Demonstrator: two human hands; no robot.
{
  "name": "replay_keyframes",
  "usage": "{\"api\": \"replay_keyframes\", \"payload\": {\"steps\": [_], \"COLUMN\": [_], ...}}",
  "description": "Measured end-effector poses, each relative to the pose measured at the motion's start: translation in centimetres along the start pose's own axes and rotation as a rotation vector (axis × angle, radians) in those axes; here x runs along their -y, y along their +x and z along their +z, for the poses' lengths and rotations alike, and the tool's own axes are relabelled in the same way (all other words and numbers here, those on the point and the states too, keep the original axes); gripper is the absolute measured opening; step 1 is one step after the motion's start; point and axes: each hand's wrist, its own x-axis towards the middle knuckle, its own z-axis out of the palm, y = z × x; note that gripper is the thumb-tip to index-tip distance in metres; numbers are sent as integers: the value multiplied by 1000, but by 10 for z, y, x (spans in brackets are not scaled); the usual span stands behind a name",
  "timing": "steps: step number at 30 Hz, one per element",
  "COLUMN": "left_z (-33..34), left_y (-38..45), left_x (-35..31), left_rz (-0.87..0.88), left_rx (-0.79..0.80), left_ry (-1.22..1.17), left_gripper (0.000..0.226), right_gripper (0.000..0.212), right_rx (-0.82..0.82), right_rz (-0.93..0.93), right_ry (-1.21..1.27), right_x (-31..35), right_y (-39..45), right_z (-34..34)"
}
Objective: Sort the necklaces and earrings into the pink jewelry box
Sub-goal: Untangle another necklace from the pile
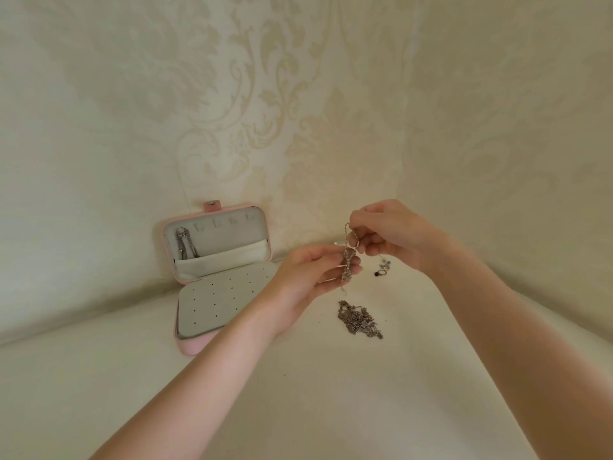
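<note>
The pink jewelry box (195,347) lies open at the left, its lid leaning on the wall. One silver necklace (184,243) hangs from a hook inside the lid. A grey panel with small holes (219,298) covers the base. Above the table, both hands hold a thin silver necklace (349,252). My left hand (310,277) pinches its lower part and my right hand (391,234) pinches its upper loop. A heap of dark silver chain (358,320) lies on the table below the hands. Small earrings (383,267) lie under my right hand.
The white table (331,393) sits in a corner, with patterned cream wallpaper (265,111) behind and on the right. The box stands close to the back wall.
</note>
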Motion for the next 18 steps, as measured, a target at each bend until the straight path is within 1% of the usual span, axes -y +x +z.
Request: {"api": "replay_keyframes", "payload": {"steps": [2, 5, 6, 9, 10, 12, 15, 16, 18], "left_z": [-4, -7, -8, -12, -13, -14, -16, -17, -20], "left_y": [-2, -3, -3, 2, 4, 7, 7, 7, 8], "left_x": [1, 2, 2, 3, 3, 2, 0, 0, 1], "left_rz": [-19, -22, -22, -13, -8, -1, -22, -28, -28], "left_rx": [-11, -70, -102, -232, -279, -338, -369, -373, -386], "left_ry": [-6, 23, 24, -2, -14, -60, -162, -177, -148], "left_gripper": [14, 10, 9, 6, 9, 8, 2, 2, 4], "right_gripper": [16, 14, 12, 9, 10, 11, 6, 2, 3], "right_rx": [-27, -42, -57, -148, -136, -42, 53, 73, 82], "right_rz": [2, -5, -15, -88, -115, -150, -171, -184, -210], "right_ry": [31, 68, 39, -155, -191, -242, -246, -227, -222], "right_x": [-4, -12, -15, -21, -22, -22, -21, -23, -27], "right_y": [2, 6, 8, 11, 11, 9, 8, 9, 12], "right_z": [4, 9, 10, 14, 15, 18, 23, 25, 27]}}
